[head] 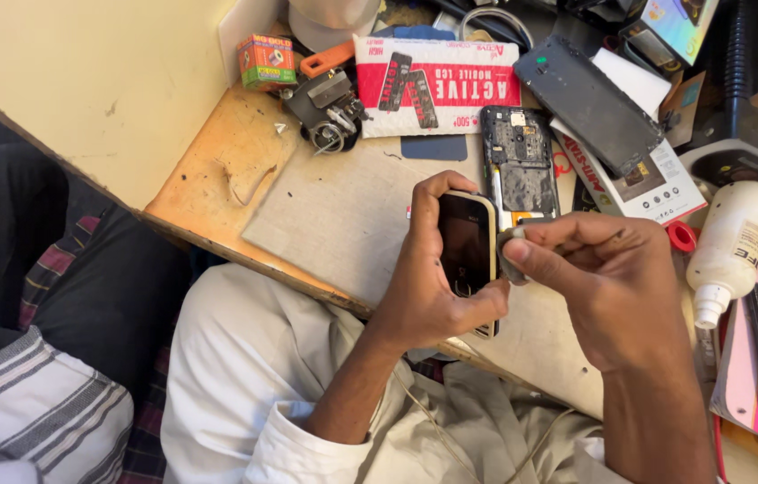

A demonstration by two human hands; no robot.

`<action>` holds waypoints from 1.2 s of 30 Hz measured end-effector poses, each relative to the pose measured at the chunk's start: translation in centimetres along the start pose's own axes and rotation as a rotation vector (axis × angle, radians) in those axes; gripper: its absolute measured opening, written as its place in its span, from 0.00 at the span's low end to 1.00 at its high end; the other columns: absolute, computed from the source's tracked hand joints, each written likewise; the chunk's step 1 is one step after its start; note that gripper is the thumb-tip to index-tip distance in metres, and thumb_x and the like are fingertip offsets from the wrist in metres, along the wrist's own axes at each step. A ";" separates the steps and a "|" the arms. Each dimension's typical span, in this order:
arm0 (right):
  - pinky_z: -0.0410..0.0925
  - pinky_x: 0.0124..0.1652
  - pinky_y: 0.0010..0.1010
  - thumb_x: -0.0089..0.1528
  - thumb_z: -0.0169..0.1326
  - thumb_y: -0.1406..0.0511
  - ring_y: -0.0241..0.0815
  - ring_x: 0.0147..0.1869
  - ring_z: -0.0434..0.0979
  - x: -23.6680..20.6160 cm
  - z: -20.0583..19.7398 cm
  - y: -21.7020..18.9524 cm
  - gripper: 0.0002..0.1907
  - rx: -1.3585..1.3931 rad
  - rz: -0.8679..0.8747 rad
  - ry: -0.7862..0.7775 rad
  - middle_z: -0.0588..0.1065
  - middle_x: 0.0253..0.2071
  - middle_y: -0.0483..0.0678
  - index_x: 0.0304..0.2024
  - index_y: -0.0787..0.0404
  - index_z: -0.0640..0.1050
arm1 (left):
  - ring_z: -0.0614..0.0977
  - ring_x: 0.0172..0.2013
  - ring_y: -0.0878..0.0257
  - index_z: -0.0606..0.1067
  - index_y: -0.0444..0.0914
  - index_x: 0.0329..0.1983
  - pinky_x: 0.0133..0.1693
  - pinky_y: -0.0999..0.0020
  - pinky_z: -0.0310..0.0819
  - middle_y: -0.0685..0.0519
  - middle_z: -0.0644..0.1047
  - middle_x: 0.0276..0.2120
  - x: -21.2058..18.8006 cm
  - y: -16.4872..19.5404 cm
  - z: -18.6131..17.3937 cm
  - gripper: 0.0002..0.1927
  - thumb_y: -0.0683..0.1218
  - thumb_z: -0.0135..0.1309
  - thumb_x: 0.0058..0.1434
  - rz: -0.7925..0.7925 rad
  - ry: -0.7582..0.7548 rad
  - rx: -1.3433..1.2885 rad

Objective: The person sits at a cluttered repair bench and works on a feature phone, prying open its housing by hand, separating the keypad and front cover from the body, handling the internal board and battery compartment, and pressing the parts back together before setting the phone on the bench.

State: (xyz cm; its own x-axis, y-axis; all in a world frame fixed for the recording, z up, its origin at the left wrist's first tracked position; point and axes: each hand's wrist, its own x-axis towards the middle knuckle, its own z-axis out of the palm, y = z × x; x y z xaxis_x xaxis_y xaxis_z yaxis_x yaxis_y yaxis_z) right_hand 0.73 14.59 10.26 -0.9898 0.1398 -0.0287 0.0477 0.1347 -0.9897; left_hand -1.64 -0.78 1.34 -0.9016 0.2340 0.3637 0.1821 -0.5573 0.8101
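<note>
My left hand [424, 287] grips a small candy-bar phone [467, 246] with a gold edge and dark screen, held upright over the workbench. My right hand [612, 287] pinches a small grey tool or part [512, 255] against the phone's right edge; what it is exactly I cannot tell. Both hands hover above a grey work mat [343, 215] on the wooden bench [217, 170].
An opened smartphone with bare circuit board [520, 161] lies just beyond the hands, a black back cover [587, 103] to its right. A white squeeze bottle [733, 251] lies on its side at right. A red-and-white package [437, 85], small boxes and tools crowd the back.
</note>
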 end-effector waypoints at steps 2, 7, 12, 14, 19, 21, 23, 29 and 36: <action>0.75 0.38 0.25 0.57 0.64 0.76 0.36 0.34 0.82 0.1 0.1 -0.2 0.08 0.036 0.002 -0.017 0.82 0.34 0.54 0.39 0.73 0.82 | 0.73 0.40 0.69 0.55 0.41 0.68 0.46 0.71 0.74 0.54 0.68 0.42 0.2 -0.1 -0.2 0.40 0.33 0.60 0.56 -0.014 -0.027 -0.121; 0.70 0.35 0.21 0.58 0.64 0.74 0.34 0.34 0.79 -1.5 0.3 -0.7 0.10 -0.266 -0.015 0.087 0.83 0.34 0.54 0.42 0.71 0.84 | 0.77 0.46 0.68 0.53 0.43 0.70 0.52 0.69 0.75 0.53 0.70 0.47 0.4 -0.1 -0.6 0.42 0.33 0.62 0.58 -0.042 -0.044 -0.262; 0.74 0.42 0.23 0.58 0.64 0.74 0.34 0.39 0.82 -2.2 0.4 -1.0 0.10 -0.321 -0.097 0.069 0.83 0.37 0.52 0.43 0.72 0.83 | 0.77 0.48 0.67 0.51 0.43 0.70 0.55 0.68 0.75 0.53 0.70 0.48 0.4 -0.1 -0.8 0.43 0.32 0.62 0.59 -0.057 -0.070 -0.295; 0.76 0.46 0.23 0.58 0.64 0.74 0.34 0.41 0.83 -2.3 0.7 -1.1 0.11 -0.357 -0.135 0.081 0.83 0.38 0.51 0.43 0.72 0.83 | 0.77 0.49 0.67 0.51 0.43 0.70 0.55 0.68 0.75 0.52 0.70 0.48 0.4 -0.2 -0.8 0.44 0.32 0.63 0.59 -0.052 -0.073 -0.292; 0.77 0.46 0.24 0.58 0.64 0.73 0.34 0.41 0.83 -2.5 1.5 -1.5 0.10 -0.497 -0.164 0.141 0.83 0.38 0.52 0.42 0.71 0.83 | 0.77 0.48 0.67 0.50 0.41 0.68 0.52 0.70 0.76 0.51 0.71 0.48 0.4 -0.5 -0.8 0.42 0.32 0.63 0.60 -0.015 -0.080 -0.254; 0.76 0.45 0.23 0.59 0.64 0.74 0.34 0.41 0.83 -2.6 1.8 -1.6 0.10 -0.499 -0.167 0.165 0.83 0.39 0.52 0.43 0.71 0.83 | 0.78 0.48 0.67 0.50 0.41 0.70 0.52 0.70 0.77 0.51 0.71 0.48 0.4 -0.5 -0.7 0.44 0.33 0.64 0.59 -0.005 -0.071 -0.235; 0.75 0.43 0.23 0.59 0.64 0.74 0.34 0.41 0.83 -2.8 2.3 -1.7 0.10 -0.528 -0.180 0.204 0.83 0.39 0.52 0.44 0.71 0.83 | 0.78 0.48 0.67 0.50 0.41 0.70 0.51 0.71 0.77 0.51 0.72 0.48 0.4 -0.4 -0.6 0.45 0.33 0.65 0.59 0.012 -0.059 -0.205; 0.73 0.44 0.22 0.61 0.64 0.76 0.34 0.42 0.81 -3.5 3.9 -0.7 0.09 -0.493 -0.323 0.305 0.82 0.40 0.53 0.45 0.72 0.82 | 0.79 0.44 0.68 0.51 0.43 0.72 0.48 0.69 0.79 0.51 0.72 0.47 0.1 0.0 -0.2 0.45 0.33 0.64 0.59 0.000 0.002 -0.106; 0.73 0.47 0.21 0.64 0.63 0.77 0.33 0.46 0.80 -2.9 3.4 0.4 0.09 -0.284 -0.319 0.288 0.81 0.42 0.53 0.47 0.72 0.82 | 0.80 0.45 0.68 0.52 0.42 0.69 0.49 0.72 0.79 0.51 0.72 0.48 0.0 0.3 -0.1 0.44 0.35 0.67 0.58 0.061 0.008 0.081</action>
State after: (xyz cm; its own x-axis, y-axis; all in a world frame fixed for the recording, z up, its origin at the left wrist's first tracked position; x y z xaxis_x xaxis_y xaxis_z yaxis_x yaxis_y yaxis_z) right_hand 3.17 10.85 9.45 -0.8857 0.3073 0.3480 -0.1766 0.4701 -0.8647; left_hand -1.58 -0.98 1.51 -0.8911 0.1950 0.4099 0.2676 -0.5038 0.8214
